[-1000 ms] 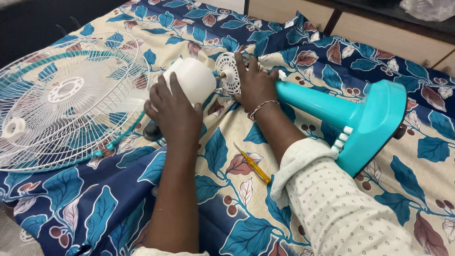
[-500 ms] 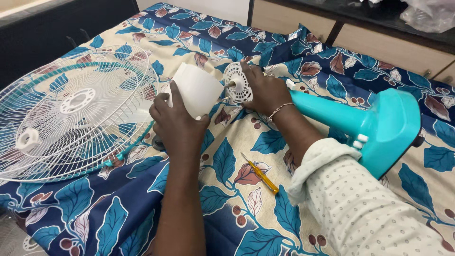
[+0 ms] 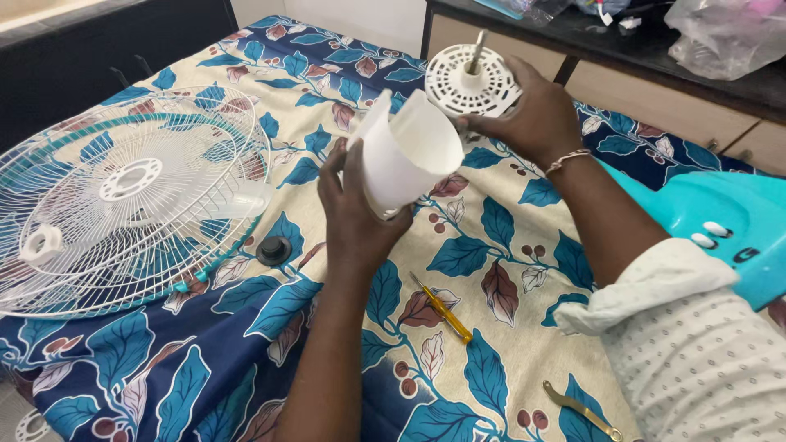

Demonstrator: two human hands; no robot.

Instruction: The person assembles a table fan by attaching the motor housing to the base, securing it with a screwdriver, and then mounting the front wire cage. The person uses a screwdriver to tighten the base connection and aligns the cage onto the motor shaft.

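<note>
Left hand (image 3: 354,214) now holds the white motor cover (image 3: 407,155) lifted clear; right hand (image 3: 536,115) grips the raised, exposed vented motor head (image 3: 471,82), so both have separated.

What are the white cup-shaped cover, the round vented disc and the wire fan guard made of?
White cup-shaped cover, in the left hand: looks like moulded plastic, smooth matt, thin even wall. Round white vented disc, in the right hand: likely plastic too, with moulded slots; its centre shaft looks metal. White wire fan guard: probably coated steel wire, with a teal rim.
</note>
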